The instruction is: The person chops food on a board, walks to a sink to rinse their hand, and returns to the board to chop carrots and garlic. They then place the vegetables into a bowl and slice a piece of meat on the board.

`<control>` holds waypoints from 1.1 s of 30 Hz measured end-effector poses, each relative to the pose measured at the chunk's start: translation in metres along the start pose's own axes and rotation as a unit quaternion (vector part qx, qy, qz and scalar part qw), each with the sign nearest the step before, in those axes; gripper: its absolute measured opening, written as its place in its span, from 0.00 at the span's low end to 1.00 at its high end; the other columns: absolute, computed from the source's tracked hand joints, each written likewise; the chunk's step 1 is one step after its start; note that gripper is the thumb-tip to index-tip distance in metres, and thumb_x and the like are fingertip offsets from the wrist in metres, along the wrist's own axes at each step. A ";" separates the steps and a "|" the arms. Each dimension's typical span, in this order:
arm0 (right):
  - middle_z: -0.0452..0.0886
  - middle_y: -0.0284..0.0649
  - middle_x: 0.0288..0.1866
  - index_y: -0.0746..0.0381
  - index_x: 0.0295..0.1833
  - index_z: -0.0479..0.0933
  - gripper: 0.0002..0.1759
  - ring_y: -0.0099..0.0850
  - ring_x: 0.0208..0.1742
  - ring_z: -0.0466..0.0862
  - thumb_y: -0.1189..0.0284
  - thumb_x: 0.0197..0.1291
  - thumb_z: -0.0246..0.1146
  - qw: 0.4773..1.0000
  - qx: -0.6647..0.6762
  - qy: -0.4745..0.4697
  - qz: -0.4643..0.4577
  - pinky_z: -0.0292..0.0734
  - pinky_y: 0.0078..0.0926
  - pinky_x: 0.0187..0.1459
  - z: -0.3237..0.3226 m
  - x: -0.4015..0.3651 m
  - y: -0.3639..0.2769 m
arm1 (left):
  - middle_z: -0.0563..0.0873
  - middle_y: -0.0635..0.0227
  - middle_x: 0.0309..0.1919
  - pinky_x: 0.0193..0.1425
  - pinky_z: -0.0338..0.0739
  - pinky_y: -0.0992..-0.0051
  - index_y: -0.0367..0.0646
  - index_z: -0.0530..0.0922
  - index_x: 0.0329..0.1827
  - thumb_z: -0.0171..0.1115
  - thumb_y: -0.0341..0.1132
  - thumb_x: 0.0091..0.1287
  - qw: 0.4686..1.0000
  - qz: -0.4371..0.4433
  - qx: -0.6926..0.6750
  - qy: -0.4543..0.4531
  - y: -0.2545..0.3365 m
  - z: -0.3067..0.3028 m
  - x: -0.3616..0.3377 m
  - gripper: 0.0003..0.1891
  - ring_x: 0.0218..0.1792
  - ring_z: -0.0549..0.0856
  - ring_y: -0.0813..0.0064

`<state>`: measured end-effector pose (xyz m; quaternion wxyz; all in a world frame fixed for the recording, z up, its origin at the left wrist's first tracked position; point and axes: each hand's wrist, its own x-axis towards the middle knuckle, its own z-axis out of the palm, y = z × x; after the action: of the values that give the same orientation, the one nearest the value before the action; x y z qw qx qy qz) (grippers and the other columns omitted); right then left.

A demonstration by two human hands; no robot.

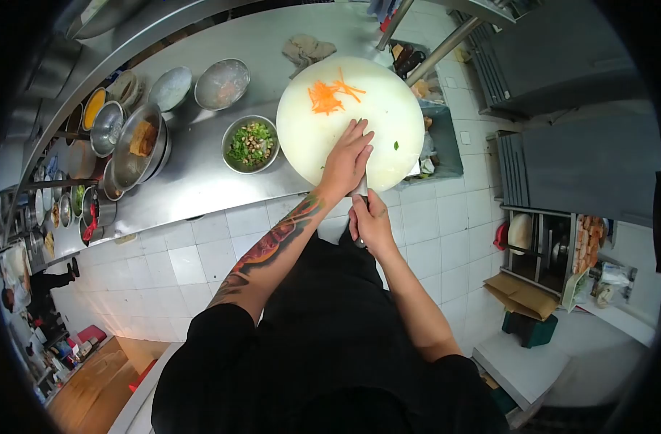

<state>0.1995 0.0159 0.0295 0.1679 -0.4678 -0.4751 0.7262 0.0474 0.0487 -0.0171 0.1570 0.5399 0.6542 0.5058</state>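
Observation:
On the steel counter lies a round white cutting board [392, 108]. Shredded carrot [325, 97] sits in a loose pile toward its far side, and a few green leaf bits [396, 145] are scattered on it. My right hand [374, 220] is closed around the handle of a kitchen knife [362, 186], at the board's near edge. My left hand [348, 159], fingers stretched out, lies over the board beside the knife and hides part of the blade.
A metal bowl [226, 153] of chopped greens stands left of the board, with more bowls [223, 84] farther left. A crumpled cloth [307, 52] lies behind the board. A grey bin [446, 145] is at right, above the tiled floor [446, 231].

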 end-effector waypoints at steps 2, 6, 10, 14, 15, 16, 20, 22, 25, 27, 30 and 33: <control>0.73 0.33 0.23 0.62 0.44 0.70 0.12 0.24 0.13 0.73 0.67 0.83 0.58 0.998 -0.036 -0.025 -0.034 0.67 0.27 0.16 0.010 -0.006 -0.003 | 0.77 0.48 0.78 0.86 0.63 0.55 0.36 0.83 0.69 0.59 0.32 0.81 0.999 -0.010 -0.011 0.041 0.006 -0.020 -0.003 0.18 0.84 0.68 0.45; 0.74 0.33 0.22 0.62 0.43 0.70 0.13 0.24 0.15 0.75 0.67 0.82 0.60 0.988 -0.058 -0.135 -0.048 0.69 0.29 0.17 0.065 -0.007 -0.023 | 0.80 0.48 0.76 0.83 0.69 0.60 0.37 0.82 0.72 0.55 0.28 0.82 0.983 -0.021 0.047 0.176 -0.006 -0.114 -0.003 0.19 0.79 0.77 0.49; 0.74 0.33 0.22 0.64 0.47 0.73 0.12 0.22 0.16 0.74 0.66 0.81 0.61 0.986 -0.065 -0.154 -0.001 0.70 0.29 0.19 0.061 -0.013 -0.020 | 0.85 0.48 0.68 0.72 0.79 0.63 0.36 0.83 0.69 0.61 0.28 0.78 0.979 -0.052 0.123 0.152 -0.121 -0.169 -0.030 0.19 0.67 0.86 0.52; 0.74 0.30 0.23 0.60 0.56 0.81 0.11 0.20 0.16 0.74 0.65 0.82 0.60 0.996 -0.064 -0.051 0.034 0.69 0.25 0.16 -0.027 -0.026 -0.014 | 0.91 0.54 0.53 0.59 0.84 0.61 0.38 0.87 0.57 0.67 0.29 0.73 0.960 -0.009 0.206 0.189 -0.111 -0.183 -0.025 0.12 0.51 0.90 0.49; 0.74 0.31 0.22 0.60 0.49 0.80 0.11 0.20 0.14 0.72 0.64 0.82 0.60 0.993 -0.103 -0.023 0.046 0.68 0.26 0.15 -0.050 -0.026 -0.025 | 0.91 0.54 0.53 0.59 0.84 0.61 0.38 0.87 0.57 0.67 0.29 0.73 0.960 -0.017 0.206 0.191 -0.102 -0.180 -0.029 0.12 0.51 0.90 0.49; 0.75 0.32 0.22 0.61 0.44 0.77 0.14 0.21 0.13 0.71 0.63 0.82 0.59 0.991 -0.123 -0.028 0.052 0.66 0.26 0.14 -0.074 -0.018 -0.024 | 0.90 0.55 0.50 0.57 0.84 0.60 0.39 0.87 0.54 0.68 0.28 0.71 0.968 -0.012 0.178 0.178 -0.091 -0.172 -0.025 0.11 0.49 0.89 0.50; 0.75 0.33 0.23 0.62 0.42 0.75 0.15 0.22 0.12 0.72 0.63 0.82 0.58 0.987 -0.135 -0.047 0.076 0.65 0.25 0.14 -0.107 0.011 -0.037 | 0.87 0.55 0.49 0.55 0.84 0.58 0.39 0.86 0.57 0.72 0.28 0.67 0.992 -0.072 0.104 0.000 -0.026 -0.105 -0.021 0.16 0.47 0.89 0.53; 0.75 0.34 0.22 0.64 0.45 0.76 0.15 0.23 0.12 0.72 0.63 0.82 0.56 0.985 -0.136 -0.065 0.084 0.65 0.26 0.15 -0.100 0.017 -0.036 | 0.86 0.55 0.51 0.55 0.85 0.59 0.38 0.85 0.59 0.74 0.27 0.65 0.988 -0.118 0.092 -0.046 -0.003 -0.084 -0.024 0.18 0.48 0.89 0.54; 0.75 0.34 0.23 0.65 0.49 0.76 0.14 0.23 0.12 0.72 0.63 0.82 0.55 0.978 -0.156 -0.116 0.076 0.66 0.27 0.15 -0.082 0.015 -0.029 | 0.83 0.56 0.57 0.50 0.87 0.67 0.38 0.84 0.66 0.75 0.22 0.64 0.987 -0.149 0.055 -0.029 0.000 -0.063 -0.028 0.25 0.47 0.87 0.62; 0.75 0.35 0.23 0.65 0.51 0.77 0.15 0.23 0.12 0.72 0.63 0.82 0.55 0.978 -0.145 -0.124 0.087 0.66 0.27 0.15 -0.063 0.014 -0.025 | 0.81 0.56 0.60 0.51 0.87 0.69 0.40 0.82 0.71 0.74 0.17 0.62 0.989 -0.147 0.021 -0.024 -0.003 -0.059 -0.030 0.31 0.50 0.87 0.64; 0.74 0.34 0.22 0.65 0.48 0.76 0.14 0.22 0.12 0.71 0.64 0.82 0.56 0.978 -0.135 -0.143 0.067 0.66 0.28 0.15 -0.038 0.012 -0.021 | 0.82 0.57 0.59 0.51 0.87 0.70 0.40 0.82 0.72 0.73 0.15 0.62 0.992 -0.128 0.014 -0.006 -0.013 -0.060 -0.034 0.32 0.50 0.87 0.66; 0.74 0.34 0.23 0.65 0.47 0.75 0.13 0.22 0.12 0.71 0.65 0.82 0.57 0.976 -0.136 -0.163 0.058 0.66 0.27 0.15 -0.023 0.011 -0.022 | 0.83 0.57 0.58 0.52 0.87 0.72 0.40 0.83 0.71 0.73 0.16 0.62 0.989 -0.145 0.025 0.009 -0.015 -0.082 -0.039 0.31 0.51 0.87 0.68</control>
<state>0.2085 0.0466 0.0394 -0.0194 -0.3888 -0.5626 0.7293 -0.0084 -0.0239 -0.0062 0.2096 0.4382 0.7396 0.4659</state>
